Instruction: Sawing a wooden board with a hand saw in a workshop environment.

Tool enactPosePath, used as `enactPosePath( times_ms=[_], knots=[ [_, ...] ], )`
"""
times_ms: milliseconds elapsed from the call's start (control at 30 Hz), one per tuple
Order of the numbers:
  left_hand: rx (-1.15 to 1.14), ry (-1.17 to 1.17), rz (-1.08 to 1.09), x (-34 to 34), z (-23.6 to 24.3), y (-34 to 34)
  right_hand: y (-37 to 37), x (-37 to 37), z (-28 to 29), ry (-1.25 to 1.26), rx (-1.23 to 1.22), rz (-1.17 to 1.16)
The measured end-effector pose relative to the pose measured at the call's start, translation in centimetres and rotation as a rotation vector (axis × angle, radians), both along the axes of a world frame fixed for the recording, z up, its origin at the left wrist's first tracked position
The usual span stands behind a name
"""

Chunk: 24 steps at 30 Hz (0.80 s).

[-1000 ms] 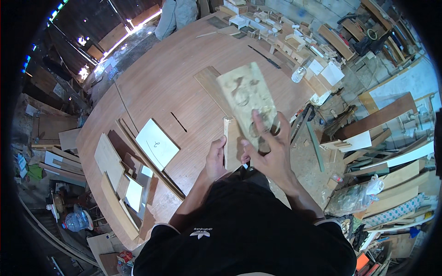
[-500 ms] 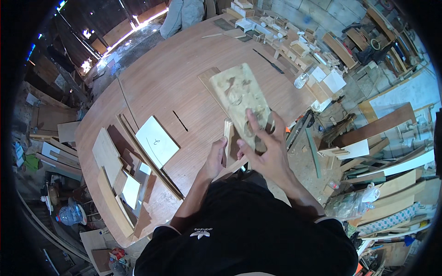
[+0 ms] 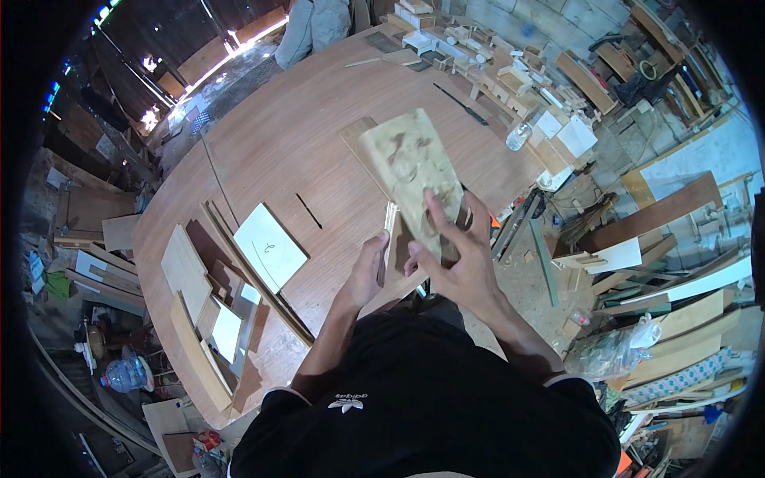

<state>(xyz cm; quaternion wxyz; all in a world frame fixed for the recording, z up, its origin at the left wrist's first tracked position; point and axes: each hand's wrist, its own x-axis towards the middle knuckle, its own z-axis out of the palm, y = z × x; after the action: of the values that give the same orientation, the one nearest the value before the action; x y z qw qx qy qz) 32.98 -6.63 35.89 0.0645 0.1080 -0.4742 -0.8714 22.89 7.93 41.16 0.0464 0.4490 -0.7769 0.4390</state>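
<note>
A rectangular pale board point(image 3: 408, 151) with brown stains and smears is tilted up over the table's near edge. My right hand point(image 3: 472, 267) is closed on its lower right part, the index finger lying across its face and the thumb lower down. My left hand point(image 3: 366, 275) grips an upright narrow wooden piece point(image 3: 390, 223) just left of the board, thumb along its edge. Whether this piece is joined to the board is hidden. Another flat wooden strip point(image 3: 394, 293) runs below, between my hands and my body.
Behind the stained board lies a brown plank point(image 3: 356, 137) on the large wooden table point(image 3: 263, 151). A white marked panel point(image 3: 271, 248), long strips point(image 3: 259, 275) and offcuts are to the left. Small wooden parts point(image 3: 518, 80) and a clear jar point(image 3: 518, 137) crowd the far right, near a dark slim tool point(image 3: 462, 105).
The board and both hands have shifted only very slightly, with the grips unchanged. The whole view has moved a little.
</note>
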Motion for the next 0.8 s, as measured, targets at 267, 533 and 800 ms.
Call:
enactPosePath(
  times_ms=[267, 533, 800],
  knots=[
    [0.358, -0.068, -0.174, -0.2, 2.1, 0.0, 2.0, -1.7, -0.5, 0.312, 0.144, 0.013],
    [0.432, -0.064, -0.217, -0.2, 2.3, 0.4, 2.2, -2.6, -0.4, 0.287, 0.151, 0.015],
    [0.42, -0.1, -0.184, -0.5, 2.3, 0.6, 2.1, -2.5, -0.4, 0.193, 0.167, -0.036]
  ],
)
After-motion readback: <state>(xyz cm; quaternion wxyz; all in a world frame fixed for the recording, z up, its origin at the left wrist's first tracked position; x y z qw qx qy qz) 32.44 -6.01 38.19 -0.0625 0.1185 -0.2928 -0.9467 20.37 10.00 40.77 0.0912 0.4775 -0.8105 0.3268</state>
